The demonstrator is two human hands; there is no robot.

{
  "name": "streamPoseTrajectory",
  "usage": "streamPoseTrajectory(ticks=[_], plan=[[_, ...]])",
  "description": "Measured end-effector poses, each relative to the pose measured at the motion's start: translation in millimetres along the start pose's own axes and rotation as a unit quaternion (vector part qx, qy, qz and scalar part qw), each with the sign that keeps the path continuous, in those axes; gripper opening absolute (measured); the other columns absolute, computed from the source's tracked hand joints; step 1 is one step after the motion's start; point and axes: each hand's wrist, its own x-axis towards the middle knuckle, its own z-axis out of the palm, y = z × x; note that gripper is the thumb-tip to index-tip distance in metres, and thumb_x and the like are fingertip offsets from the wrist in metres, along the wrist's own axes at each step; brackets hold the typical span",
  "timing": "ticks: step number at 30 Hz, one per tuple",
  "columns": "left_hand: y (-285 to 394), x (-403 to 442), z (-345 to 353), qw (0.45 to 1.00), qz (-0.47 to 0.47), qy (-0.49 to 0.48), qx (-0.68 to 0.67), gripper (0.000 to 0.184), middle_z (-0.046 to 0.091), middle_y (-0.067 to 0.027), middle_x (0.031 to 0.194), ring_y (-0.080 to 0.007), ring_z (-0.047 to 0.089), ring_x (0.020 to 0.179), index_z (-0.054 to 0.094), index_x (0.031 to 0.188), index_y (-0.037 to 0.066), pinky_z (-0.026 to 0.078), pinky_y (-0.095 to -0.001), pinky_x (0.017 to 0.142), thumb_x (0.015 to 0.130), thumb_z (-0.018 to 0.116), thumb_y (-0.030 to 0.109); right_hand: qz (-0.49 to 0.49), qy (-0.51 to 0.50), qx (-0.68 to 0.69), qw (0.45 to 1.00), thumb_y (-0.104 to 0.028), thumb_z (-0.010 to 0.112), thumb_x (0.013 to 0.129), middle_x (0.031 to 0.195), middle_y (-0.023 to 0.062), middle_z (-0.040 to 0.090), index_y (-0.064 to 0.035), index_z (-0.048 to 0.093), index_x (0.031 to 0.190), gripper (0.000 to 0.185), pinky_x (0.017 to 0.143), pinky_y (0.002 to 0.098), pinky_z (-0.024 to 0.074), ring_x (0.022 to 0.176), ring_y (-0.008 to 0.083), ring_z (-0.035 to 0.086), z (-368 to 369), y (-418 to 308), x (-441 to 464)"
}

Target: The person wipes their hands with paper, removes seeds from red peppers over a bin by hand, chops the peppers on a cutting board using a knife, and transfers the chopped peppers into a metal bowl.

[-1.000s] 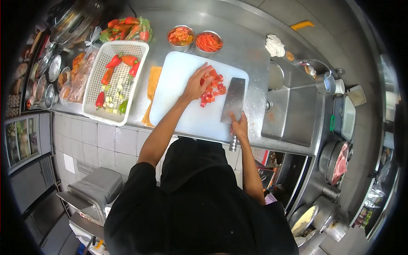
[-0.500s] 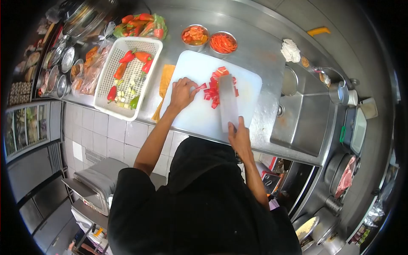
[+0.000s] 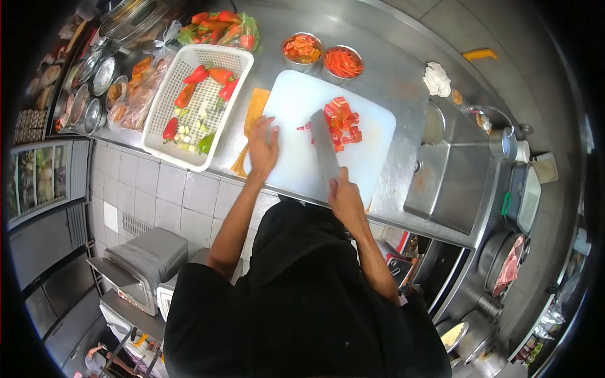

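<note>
My right hand is wrapped round the handle of a cleaver, its broad blade angled over the white cutting board. Chopped red pepper pieces lie in a pile just right of the blade. A small red strip sits on the blade's left side. My left hand is at the board's left edge, fingers apart with nothing in them. Beside it, an orange-brown cloth is partly tucked along the board.
Left stands a white plastic basket with whole peppers and pale cut pieces. Behind the board are a metal bowl of pepper chunks and another of red strips. A bag of peppers lies at the back; a sink is on the right.
My left hand has let go of a pepper piece and drawn left to the board's edge. The cleaver has moved to the left side of the chopped pile, which is now bunched rightward.
</note>
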Motion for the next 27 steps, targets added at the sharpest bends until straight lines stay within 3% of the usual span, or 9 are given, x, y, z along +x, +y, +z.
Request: streamPoseTrajectory(ticks=[1,3,5,6,10,16,19,21,27], plan=[[5,-5,12,0.996,-0.042,-0.072,-0.028,0.043,0.045,-0.0267,0.140,-0.0410,0.042,0.131,0.055,0.131,0.002,0.032,-0.0479,0.111,0.098,0.056,0.030,0.035,0.021,0.043,0.998,-0.009,0.052,0.095,0.077,0.0341,0.062,0.0011,0.040,0.113,0.024,0.068,0.0568,0.0483,0.073,0.0543,0.059,-6,1,-7],[16,-15,48,0.993,0.011,-0.101,0.053,0.057,0.035,-0.0287,0.148,-0.0430,0.034,0.138,0.047,0.139,0.003,0.024,-0.0533,0.115,0.097,0.055,0.040,0.007,0.095,0.028,0.995,-0.014,0.056,0.096,0.076,0.0306,0.065,-0.0003,0.044,0.113,0.025,0.054,0.0493,0.0501,0.057,0.0447,0.061,-1,33,-18],[34,-9,76,0.988,0.034,-0.141,0.053,0.069,0.026,-0.0275,0.155,-0.0421,0.023,0.145,0.038,0.148,0.004,0.014,-0.0538,0.118,0.096,0.056,0.046,0.192,0.123,0.224,0.947,-0.021,0.059,0.097,0.068,0.0198,0.064,0.0003,0.046,0.111,0.029,0.038,0.0380,0.0435,0.040,0.0256,0.056,-4,51,-25],[40,-3,92,0.987,0.058,-0.149,0.030,0.074,0.026,-0.0279,0.154,-0.0428,0.024,0.144,0.037,0.149,0.006,0.015,-0.0539,0.118,0.093,0.058,0.050,0.199,0.160,0.299,0.920,-0.026,0.061,0.097,0.062,0.0095,0.059,-0.0003,0.046,0.111,0.033,0.030,0.0287,0.0352,0.035,0.0111,0.047,3,72,-23],[47,56,145,0.967,0.115,-0.229,-0.009,0.071,0.029,-0.0245,0.155,-0.0405,0.021,0.146,0.041,0.147,0.010,0.013,-0.0527,0.119,0.093,0.057,0.053,0.194,0.208,0.377,0.882,-0.025,0.063,0.096,0.058,0.0049,0.053,-0.0022,0.047,0.115,0.034,0.029,0.0287,0.0356,0.033,0.0121,0.044,20,120,-21],[54,80,142,0.832,0.290,-0.472,-0.028,0.062,0.040,-0.0168,0.151,-0.0350,0.026,0.146,0.057,0.135,0.016,0.014,-0.0510,0.120,0.089,0.059,0.057,0.187,0.179,0.312,0.914,-0.024,0.061,0.097,0.058,0.0046,0.052,-0.0033,0.048,0.112,0.029,0.030,0.0295,0.0355,0.034,0.0127,0.045,25,108,3],[58,65,129,0.814,0.297,-0.498,-0.042,0.063,0.042,-0.0160,0.150,-0.0347,0.032,0.143,0.057,0.134,0.018,0.018,-0.0525,0.119,0.084,0.067,0.055,0.170,0.168,0.272,0.932,-0.023,0.060,0.096,0.058,0.0094,0.056,-0.0022,0.046,0.118,0.033,0.033,0.0337,0.0386,0.034,0.0171,0.048,15,94,20],[70,43,121,0.858,0.279,-0.431,-0.022,0.065,0.043,-0.0162,0.149,-0.0353,0.034,0.141,0.057,0.135,0.017,0.019,-0.0533,0.118,0.083,0.068,0.055,0.173,0.130,0.234,0.948,-0.027,0.060,0.096,0.062,0.0194,0.061,0.0013,0.042,0.118,0.040,0.036,0.0397,0.0426,0.038,0.0249,0.055,12,95,32],[96,1,132,0.952,0.178,-0.240,0.061,0.069,0.041,-0.0173,0.148,-0.0386,0.035,0.138,0.056,0.135,0.015,0.022,-0.0521,0.117,0.081,0.069,0.057,0.151,0.079,0.226,0.959,-0.026,0.057,0.097,0.065,0.0234,0.062,0.0023,0.039,0.112,0.037,0.038,0.0404,0.0447,0.039,0.0286,0.057,6,70,50]])
